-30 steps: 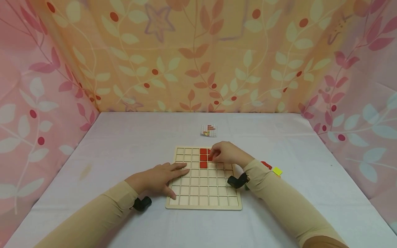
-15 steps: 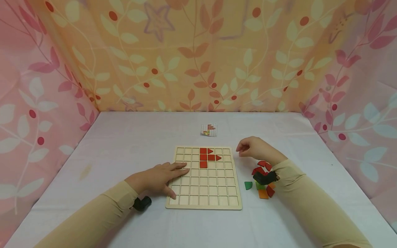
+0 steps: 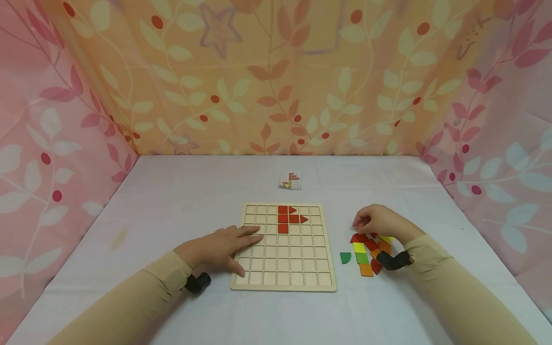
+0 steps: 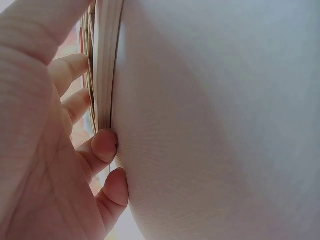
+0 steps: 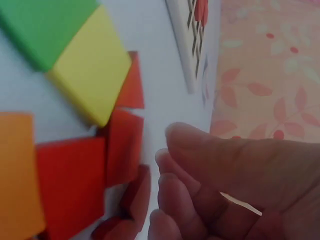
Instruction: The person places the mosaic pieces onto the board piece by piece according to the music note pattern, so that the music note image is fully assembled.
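Resting the left hand [image 3: 220, 247] on the left edge of the wooden grid board [image 3: 276, 252], thumb and fingers spread. Hovering with the right hand [image 3: 381, 224] to the right of the board, well apart from the left, fingers loosely curled, nothing visible between them, near loose red pieces [image 5: 72, 185]. Showing red squares [image 3: 282, 219] and red triangles [image 3: 304, 219] in the board's far rows; to its right, a yellow square [image 3: 359, 247], green square [image 3: 362, 258], orange square [image 3: 366, 270] and green quarter-circle [image 3: 345, 258]; beyond its far edge, a small printed card [image 3: 291, 180].
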Demonstrator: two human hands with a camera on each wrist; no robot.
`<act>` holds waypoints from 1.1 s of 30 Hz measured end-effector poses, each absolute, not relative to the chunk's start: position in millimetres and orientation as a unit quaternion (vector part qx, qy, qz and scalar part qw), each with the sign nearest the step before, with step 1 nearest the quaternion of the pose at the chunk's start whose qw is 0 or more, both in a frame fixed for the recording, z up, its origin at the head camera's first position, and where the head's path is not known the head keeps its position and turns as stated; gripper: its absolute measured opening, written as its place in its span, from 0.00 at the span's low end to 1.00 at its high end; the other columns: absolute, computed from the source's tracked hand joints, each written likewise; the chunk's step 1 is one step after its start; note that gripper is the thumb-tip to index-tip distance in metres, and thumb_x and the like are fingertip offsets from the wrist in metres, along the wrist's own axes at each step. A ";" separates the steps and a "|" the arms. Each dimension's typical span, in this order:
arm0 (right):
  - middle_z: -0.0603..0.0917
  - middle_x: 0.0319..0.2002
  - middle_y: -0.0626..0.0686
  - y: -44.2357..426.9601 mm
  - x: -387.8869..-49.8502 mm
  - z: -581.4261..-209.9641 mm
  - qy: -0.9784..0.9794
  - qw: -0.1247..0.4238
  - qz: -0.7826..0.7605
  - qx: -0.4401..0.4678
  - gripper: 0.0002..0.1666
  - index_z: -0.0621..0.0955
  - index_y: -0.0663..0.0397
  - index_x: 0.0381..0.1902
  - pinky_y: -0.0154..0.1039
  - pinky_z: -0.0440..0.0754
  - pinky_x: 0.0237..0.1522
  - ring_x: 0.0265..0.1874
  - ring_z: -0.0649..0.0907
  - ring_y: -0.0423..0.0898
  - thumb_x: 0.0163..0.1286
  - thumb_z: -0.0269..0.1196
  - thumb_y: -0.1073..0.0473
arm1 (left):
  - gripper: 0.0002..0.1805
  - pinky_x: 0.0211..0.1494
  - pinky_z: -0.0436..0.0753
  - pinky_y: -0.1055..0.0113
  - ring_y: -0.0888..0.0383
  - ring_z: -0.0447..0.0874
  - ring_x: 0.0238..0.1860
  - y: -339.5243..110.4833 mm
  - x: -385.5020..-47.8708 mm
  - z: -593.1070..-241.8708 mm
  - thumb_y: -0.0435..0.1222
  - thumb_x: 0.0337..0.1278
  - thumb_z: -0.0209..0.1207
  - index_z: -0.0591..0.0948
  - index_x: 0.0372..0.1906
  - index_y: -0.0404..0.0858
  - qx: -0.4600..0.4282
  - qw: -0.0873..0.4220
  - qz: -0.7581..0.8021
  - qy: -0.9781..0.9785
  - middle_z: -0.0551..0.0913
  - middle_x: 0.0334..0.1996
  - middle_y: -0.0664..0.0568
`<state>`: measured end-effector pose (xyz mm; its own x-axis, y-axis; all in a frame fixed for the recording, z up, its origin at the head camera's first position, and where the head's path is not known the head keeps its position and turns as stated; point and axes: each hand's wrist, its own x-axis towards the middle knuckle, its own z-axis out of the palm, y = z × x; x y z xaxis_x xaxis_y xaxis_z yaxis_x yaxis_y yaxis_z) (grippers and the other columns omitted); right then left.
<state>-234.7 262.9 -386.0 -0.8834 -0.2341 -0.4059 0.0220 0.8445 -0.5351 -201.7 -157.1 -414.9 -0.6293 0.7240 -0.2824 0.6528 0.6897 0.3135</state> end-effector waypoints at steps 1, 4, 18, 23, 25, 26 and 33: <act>0.77 0.25 0.52 265.0 -233.5 -387.1 0.931 0.236 -0.273 -0.057 0.06 0.82 0.54 0.34 0.38 0.75 0.28 0.25 0.74 0.47 0.58 0.65 0.64 | 0.52 0.66 0.52 0.46 0.46 0.46 0.69 -157.1 -201.5 -414.2 0.67 0.37 0.55 0.50 0.71 0.58 0.382 0.197 0.090 0.898 0.42 0.72 0.63; 0.76 0.23 0.52 269.5 -230.9 -389.3 0.931 0.237 -0.273 -0.058 0.06 0.81 0.54 0.34 0.37 0.74 0.27 0.24 0.74 0.47 0.57 0.65 0.65 | 0.52 0.65 0.52 0.45 0.44 0.46 0.69 -156.9 -200.9 -412.7 0.67 0.37 0.55 0.51 0.71 0.58 0.382 0.197 0.092 0.898 0.43 0.72 0.62; 0.74 0.25 0.52 269.4 -227.4 -396.0 0.933 0.247 -0.249 -0.081 0.09 0.79 0.53 0.31 0.37 0.72 0.28 0.27 0.72 0.47 0.53 0.67 0.68 | 0.52 0.65 0.52 0.46 0.46 0.47 0.69 -156.7 -201.0 -413.1 0.66 0.37 0.56 0.51 0.71 0.57 0.385 0.196 0.094 0.897 0.43 0.72 0.61; 0.74 0.25 0.52 269.1 -227.1 -396.7 0.932 0.249 -0.249 -0.081 0.11 0.77 0.53 0.29 0.37 0.73 0.28 0.27 0.73 0.47 0.51 0.68 0.67 | 0.52 0.65 0.53 0.46 0.47 0.48 0.69 -157.1 -200.8 -413.1 0.66 0.37 0.56 0.51 0.71 0.57 0.386 0.194 0.094 0.897 0.44 0.72 0.61; 0.75 0.25 0.51 269.6 -227.7 -397.1 0.934 0.244 -0.250 -0.075 0.10 0.77 0.52 0.28 0.37 0.74 0.28 0.26 0.73 0.47 0.52 0.68 0.67 | 0.52 0.65 0.53 0.46 0.46 0.47 0.69 -157.2 -200.8 -413.3 0.66 0.37 0.56 0.51 0.71 0.57 0.386 0.194 0.094 0.897 0.44 0.72 0.61; 0.75 0.25 0.51 269.9 -228.0 -397.0 0.935 0.241 -0.251 -0.074 0.10 0.77 0.52 0.28 0.37 0.74 0.27 0.26 0.73 0.47 0.52 0.68 0.66 | 0.52 0.65 0.53 0.46 0.45 0.47 0.69 -157.3 -200.8 -413.4 0.66 0.37 0.56 0.51 0.71 0.57 0.386 0.194 0.095 0.897 0.43 0.72 0.61; 0.78 0.24 0.51 272.2 -229.8 -394.6 0.932 0.244 -0.261 -0.066 0.04 0.79 0.53 0.28 0.38 0.75 0.28 0.25 0.74 0.47 0.56 0.65 0.65 | 0.52 0.65 0.53 0.46 0.45 0.46 0.69 -157.7 -202.1 -415.5 0.67 0.37 0.55 0.50 0.71 0.57 0.387 0.196 0.096 0.896 0.43 0.72 0.61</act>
<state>-229.8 272.2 -394.6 -0.8724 -0.2501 -0.4200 0.0041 0.8554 -0.5179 -202.1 -157.7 -415.5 -0.6239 0.7309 -0.2766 0.6556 0.6822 0.3238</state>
